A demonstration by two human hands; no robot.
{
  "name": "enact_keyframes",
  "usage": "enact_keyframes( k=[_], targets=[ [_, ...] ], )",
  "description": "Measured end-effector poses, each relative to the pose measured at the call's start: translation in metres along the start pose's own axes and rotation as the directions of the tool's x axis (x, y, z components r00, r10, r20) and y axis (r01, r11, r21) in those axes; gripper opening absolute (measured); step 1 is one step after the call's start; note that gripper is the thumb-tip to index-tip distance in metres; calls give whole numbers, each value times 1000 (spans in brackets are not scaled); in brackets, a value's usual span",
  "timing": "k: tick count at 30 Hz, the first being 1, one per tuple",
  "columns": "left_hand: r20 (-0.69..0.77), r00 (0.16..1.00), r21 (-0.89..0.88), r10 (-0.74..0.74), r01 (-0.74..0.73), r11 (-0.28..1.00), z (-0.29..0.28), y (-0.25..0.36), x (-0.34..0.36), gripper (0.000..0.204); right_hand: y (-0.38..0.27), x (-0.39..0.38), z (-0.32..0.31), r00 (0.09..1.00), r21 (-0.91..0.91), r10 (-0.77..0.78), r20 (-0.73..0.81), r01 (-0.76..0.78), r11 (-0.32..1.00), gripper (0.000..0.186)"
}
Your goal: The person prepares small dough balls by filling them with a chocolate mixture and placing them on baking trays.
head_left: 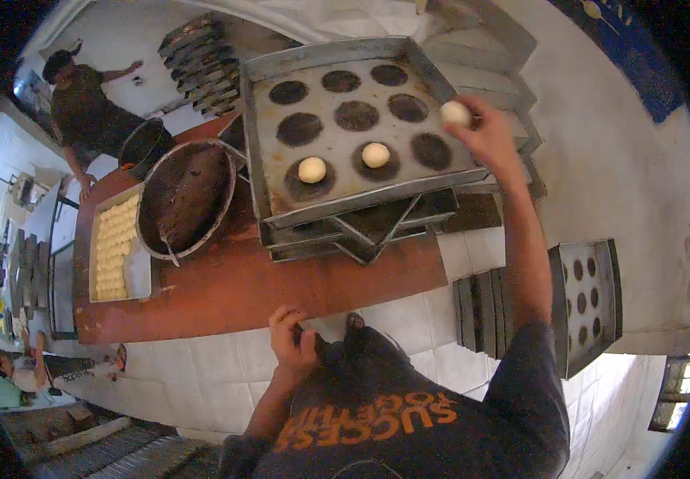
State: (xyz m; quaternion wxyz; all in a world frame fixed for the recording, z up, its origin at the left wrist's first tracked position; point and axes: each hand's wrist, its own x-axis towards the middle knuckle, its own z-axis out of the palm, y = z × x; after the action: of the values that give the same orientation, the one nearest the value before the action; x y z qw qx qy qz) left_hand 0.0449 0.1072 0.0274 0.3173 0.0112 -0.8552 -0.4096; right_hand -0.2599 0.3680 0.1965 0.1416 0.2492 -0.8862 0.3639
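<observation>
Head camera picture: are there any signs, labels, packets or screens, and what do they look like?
Orange printed lettering on the person's dark shirt, bottom middle: two curved rows, upside down.
Blue panel on the pale wall, top right: slanted strip with small pale marks; maybe a sign.
Packets or screens: none visible.

Right hand (484, 132) reaches far forward, arm outstretched (fingers pinched), while left hand (293, 339) curls near the waist.
</observation>
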Motion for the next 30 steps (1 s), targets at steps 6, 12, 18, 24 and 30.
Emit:
enact_keyframes(
  k=[6,12,18,24,30],
  targets=[
    [-158,963,-64,-219,211,975,-53,-41,-26,19,46,23,42,999,-321,44,5,-40,946,26],
    [-208,958,35,-197,209,977,-126,-124,-16,20,6,29,62,897,-631,348,273,-107,769,22],
    [-369,863,-70,-345,345,936,-266,-238,34,15,-76,-8,92,932,-397,62,-357,-211,893,26],
    [-419,715,-77,-559,586,807,-386,-400,84,26,-238,-65,268,849,-159,-228,-477,172,972,16],
    [-332,821,644,-465,557,524,-355,-556,99,38,-350,-89,406,990,-80,-30,140,41,996,15]
  ],
)
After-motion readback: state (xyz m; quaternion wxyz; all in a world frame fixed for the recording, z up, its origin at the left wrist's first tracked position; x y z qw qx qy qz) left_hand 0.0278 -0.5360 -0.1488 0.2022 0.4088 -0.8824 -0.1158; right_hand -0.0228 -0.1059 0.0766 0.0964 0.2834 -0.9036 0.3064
